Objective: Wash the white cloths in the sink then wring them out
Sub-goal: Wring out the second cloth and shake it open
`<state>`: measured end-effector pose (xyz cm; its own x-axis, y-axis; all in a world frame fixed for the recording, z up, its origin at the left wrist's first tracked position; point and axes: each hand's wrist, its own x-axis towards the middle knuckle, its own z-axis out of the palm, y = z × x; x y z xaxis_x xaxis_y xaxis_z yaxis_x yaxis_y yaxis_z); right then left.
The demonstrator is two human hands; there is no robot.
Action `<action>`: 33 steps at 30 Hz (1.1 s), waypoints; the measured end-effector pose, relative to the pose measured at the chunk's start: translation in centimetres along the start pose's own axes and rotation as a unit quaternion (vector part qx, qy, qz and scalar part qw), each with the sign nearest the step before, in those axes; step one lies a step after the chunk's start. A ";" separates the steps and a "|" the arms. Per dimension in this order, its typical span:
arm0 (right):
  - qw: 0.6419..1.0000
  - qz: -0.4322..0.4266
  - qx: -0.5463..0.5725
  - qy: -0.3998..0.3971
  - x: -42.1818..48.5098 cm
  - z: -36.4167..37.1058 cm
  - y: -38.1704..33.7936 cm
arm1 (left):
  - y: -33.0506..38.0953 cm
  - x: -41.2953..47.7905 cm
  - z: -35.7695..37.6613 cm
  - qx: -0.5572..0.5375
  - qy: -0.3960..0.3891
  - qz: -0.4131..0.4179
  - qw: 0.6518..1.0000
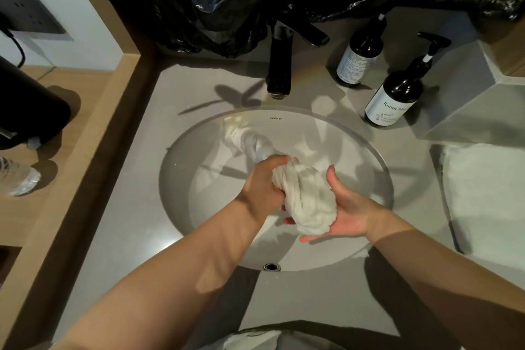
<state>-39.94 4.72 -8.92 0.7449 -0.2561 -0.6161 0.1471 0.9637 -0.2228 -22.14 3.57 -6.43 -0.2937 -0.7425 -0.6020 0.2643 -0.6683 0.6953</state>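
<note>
Head view puts you in the wringing step, over the sink (355, 150). Your left grip (264, 182) is closed tight round the white cloth (306, 202), which is twisted into a rope whose far tail lies against the back wall of the basin. Your right grip (349, 207) lies palm up under the bunched near end, fingers fairly straight, cradling rather than clenching. The faucet (279, 65) shows no running water that I can make out, so I judge the washing of this piece finished. A second white cloth (483, 193) lies on the surface to the right of the basin — whether already washed or still waiting, the picture does not tell.
</note>
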 end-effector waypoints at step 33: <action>0.585 -0.149 -0.714 0.354 2.9 3.8 0.6 | -1.0 3.5 0.7 -0.150 0.289 -0.033 0.945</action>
<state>-35.23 4.82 -7.95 0.2940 -0.8514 -0.4344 -0.8688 -0.0485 -0.4928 -24.04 1.64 -8.96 0.2089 -0.5420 -0.8140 0.5366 -0.6323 0.5588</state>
